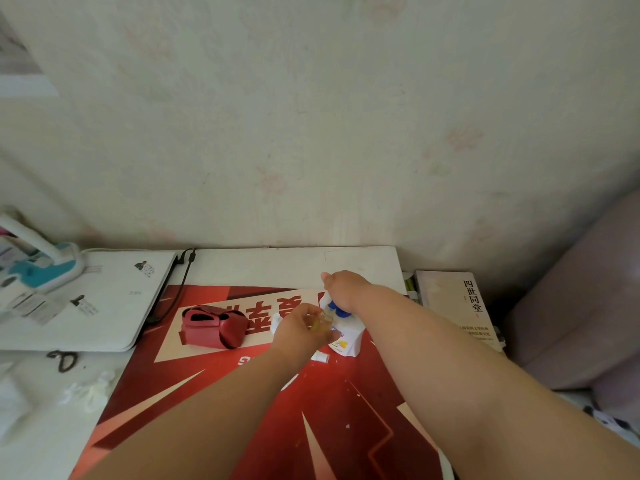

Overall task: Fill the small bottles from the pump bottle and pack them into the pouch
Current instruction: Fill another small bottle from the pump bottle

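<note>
A white pump bottle (348, 341) with a blue pump head stands on the red mat (311, 427) near the table's right side. My right hand (344, 289) presses down on the pump head from above. My left hand (299, 332) holds a small clear bottle (322, 322) with yellowish liquid right under the pump's spout. A small white cap (320, 357) lies on the mat just below my left hand. Another small white bottle (276, 320) peeks out behind my left hand. The red pouch (213, 327) lies open on the mat to the left.
A white laptop (100, 306) with a black cable sits at the left, and a teal-and-white desk lamp base (41, 268) stands behind it. Scissors (62, 360) and bits of white paper lie at the front left. Books (457, 306) are stacked at the right edge.
</note>
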`<state>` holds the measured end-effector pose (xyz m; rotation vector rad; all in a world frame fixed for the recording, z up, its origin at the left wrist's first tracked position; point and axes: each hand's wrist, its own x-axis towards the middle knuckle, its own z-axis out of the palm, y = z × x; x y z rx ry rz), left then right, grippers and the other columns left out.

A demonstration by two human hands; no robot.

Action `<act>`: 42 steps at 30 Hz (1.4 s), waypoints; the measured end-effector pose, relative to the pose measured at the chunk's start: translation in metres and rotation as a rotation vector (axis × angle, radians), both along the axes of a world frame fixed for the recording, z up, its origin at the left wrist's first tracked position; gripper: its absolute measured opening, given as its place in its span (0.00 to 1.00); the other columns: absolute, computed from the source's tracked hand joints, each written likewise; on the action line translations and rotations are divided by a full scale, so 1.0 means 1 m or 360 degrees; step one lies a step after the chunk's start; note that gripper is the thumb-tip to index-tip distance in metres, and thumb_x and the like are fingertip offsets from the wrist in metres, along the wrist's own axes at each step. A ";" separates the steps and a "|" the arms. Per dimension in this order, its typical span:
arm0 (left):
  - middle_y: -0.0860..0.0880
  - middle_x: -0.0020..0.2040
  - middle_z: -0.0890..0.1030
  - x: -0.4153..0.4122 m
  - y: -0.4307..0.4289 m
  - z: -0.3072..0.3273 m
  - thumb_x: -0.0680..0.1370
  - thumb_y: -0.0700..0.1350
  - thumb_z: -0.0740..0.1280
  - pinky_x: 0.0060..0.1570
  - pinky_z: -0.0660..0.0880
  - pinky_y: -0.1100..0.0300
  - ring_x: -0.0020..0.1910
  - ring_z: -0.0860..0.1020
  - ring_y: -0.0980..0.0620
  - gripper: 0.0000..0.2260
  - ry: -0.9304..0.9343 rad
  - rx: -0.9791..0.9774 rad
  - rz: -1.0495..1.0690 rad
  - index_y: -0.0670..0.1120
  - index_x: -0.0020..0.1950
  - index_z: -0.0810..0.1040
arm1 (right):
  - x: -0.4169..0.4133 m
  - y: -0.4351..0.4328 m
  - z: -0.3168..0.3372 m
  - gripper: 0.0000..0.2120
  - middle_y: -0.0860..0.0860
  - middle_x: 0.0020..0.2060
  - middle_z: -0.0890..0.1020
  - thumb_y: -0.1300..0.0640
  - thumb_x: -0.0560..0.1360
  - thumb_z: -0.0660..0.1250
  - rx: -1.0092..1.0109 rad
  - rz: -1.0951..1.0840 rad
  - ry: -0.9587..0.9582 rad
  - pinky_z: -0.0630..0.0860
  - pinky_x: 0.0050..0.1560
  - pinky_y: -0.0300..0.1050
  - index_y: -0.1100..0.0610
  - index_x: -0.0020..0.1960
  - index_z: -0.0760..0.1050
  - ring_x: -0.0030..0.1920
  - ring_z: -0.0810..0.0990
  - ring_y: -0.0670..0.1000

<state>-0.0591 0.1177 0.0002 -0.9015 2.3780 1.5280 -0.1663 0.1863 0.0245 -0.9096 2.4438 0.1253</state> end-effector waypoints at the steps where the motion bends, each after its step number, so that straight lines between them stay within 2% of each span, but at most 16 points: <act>1: 0.48 0.53 0.80 0.000 0.000 0.000 0.68 0.44 0.76 0.53 0.78 0.54 0.49 0.80 0.48 0.20 -0.0002 0.0000 0.0002 0.46 0.57 0.73 | 0.000 0.001 0.000 0.31 0.60 0.61 0.73 0.63 0.77 0.63 -0.0011 -0.0008 -0.0003 0.74 0.58 0.47 0.61 0.75 0.53 0.59 0.76 0.58; 5: 0.48 0.53 0.80 -0.001 0.001 -0.001 0.69 0.45 0.75 0.52 0.78 0.56 0.49 0.79 0.48 0.20 -0.0010 -0.0021 0.0006 0.46 0.57 0.73 | 0.001 0.003 0.002 0.29 0.60 0.63 0.72 0.62 0.78 0.62 -0.0108 -0.0113 -0.0077 0.73 0.59 0.46 0.61 0.75 0.54 0.59 0.75 0.57; 10: 0.49 0.52 0.80 -0.002 0.000 -0.004 0.68 0.46 0.76 0.50 0.79 0.57 0.48 0.79 0.49 0.19 -0.0014 -0.0018 0.0030 0.49 0.54 0.72 | 0.003 0.004 0.004 0.20 0.59 0.63 0.72 0.59 0.82 0.52 -0.0348 -0.0415 -0.0250 0.69 0.61 0.45 0.58 0.73 0.60 0.61 0.74 0.56; 16: 0.51 0.51 0.79 0.000 0.000 -0.005 0.68 0.48 0.76 0.47 0.77 0.60 0.47 0.79 0.51 0.20 -0.0020 -0.0052 0.0023 0.49 0.55 0.72 | 0.005 0.005 0.005 0.20 0.60 0.64 0.71 0.60 0.82 0.53 -0.0427 -0.0468 -0.0341 0.69 0.62 0.47 0.57 0.73 0.60 0.62 0.73 0.57; 18: 0.51 0.52 0.79 0.000 0.000 -0.004 0.68 0.48 0.76 0.47 0.77 0.60 0.48 0.79 0.51 0.21 -0.0035 -0.0055 0.0025 0.49 0.56 0.72 | 0.004 0.006 0.005 0.19 0.61 0.64 0.71 0.58 0.82 0.51 -0.0489 -0.0553 -0.0407 0.69 0.61 0.47 0.58 0.72 0.61 0.62 0.73 0.57; 21: 0.50 0.52 0.79 0.001 0.002 -0.003 0.69 0.47 0.75 0.50 0.77 0.58 0.49 0.79 0.50 0.21 -0.0036 -0.0024 0.0035 0.47 0.58 0.72 | 0.002 0.005 0.002 0.24 0.60 0.63 0.73 0.49 0.83 0.42 -0.0619 -0.0768 -0.0518 0.67 0.61 0.48 0.60 0.69 0.67 0.62 0.73 0.57; 23: 0.51 0.51 0.79 0.001 0.002 -0.003 0.69 0.47 0.75 0.49 0.77 0.59 0.48 0.78 0.51 0.21 -0.0031 -0.0026 0.0039 0.47 0.58 0.72 | 0.000 0.005 -0.001 0.28 0.59 0.63 0.74 0.46 0.83 0.39 -0.0688 -0.0862 -0.0571 0.66 0.62 0.48 0.60 0.67 0.70 0.62 0.73 0.58; 27: 0.51 0.49 0.79 0.004 0.002 -0.004 0.68 0.48 0.75 0.46 0.76 0.61 0.45 0.78 0.52 0.21 0.0005 -0.0035 0.0037 0.48 0.57 0.73 | 0.001 0.004 -0.001 0.29 0.59 0.63 0.75 0.45 0.83 0.39 -0.0715 -0.0895 -0.0590 0.65 0.63 0.49 0.60 0.67 0.71 0.62 0.72 0.58; 30: 0.55 0.45 0.78 0.007 0.000 -0.004 0.68 0.47 0.75 0.42 0.75 0.65 0.42 0.77 0.55 0.19 0.0036 -0.0037 0.0057 0.48 0.56 0.73 | 0.003 0.004 0.000 0.28 0.60 0.63 0.75 0.47 0.83 0.39 -0.0714 -0.0904 -0.0595 0.66 0.63 0.49 0.60 0.67 0.69 0.62 0.73 0.58; 33: 0.56 0.44 0.78 0.008 -0.001 -0.002 0.68 0.46 0.75 0.42 0.74 0.65 0.43 0.77 0.55 0.18 0.0067 -0.0033 0.0063 0.49 0.54 0.74 | 0.003 0.004 -0.002 0.26 0.61 0.63 0.74 0.48 0.83 0.40 -0.0717 -0.0908 -0.0602 0.67 0.63 0.49 0.60 0.68 0.67 0.63 0.73 0.58; 37: 0.55 0.43 0.77 0.010 -0.001 0.001 0.69 0.46 0.75 0.43 0.75 0.63 0.43 0.77 0.54 0.16 0.0074 -0.0039 0.0065 0.49 0.52 0.73 | 0.003 0.004 -0.004 0.29 0.61 0.63 0.75 0.45 0.82 0.39 -0.0714 -0.0926 -0.0580 0.67 0.62 0.48 0.61 0.66 0.70 0.62 0.74 0.57; 42: 0.56 0.44 0.76 0.011 -0.001 0.002 0.69 0.45 0.75 0.42 0.75 0.63 0.42 0.77 0.55 0.15 0.0068 -0.0042 0.0066 0.50 0.51 0.73 | 0.004 0.003 -0.005 0.28 0.62 0.63 0.75 0.46 0.83 0.39 -0.0676 -0.0886 -0.0555 0.68 0.62 0.49 0.62 0.66 0.69 0.63 0.74 0.58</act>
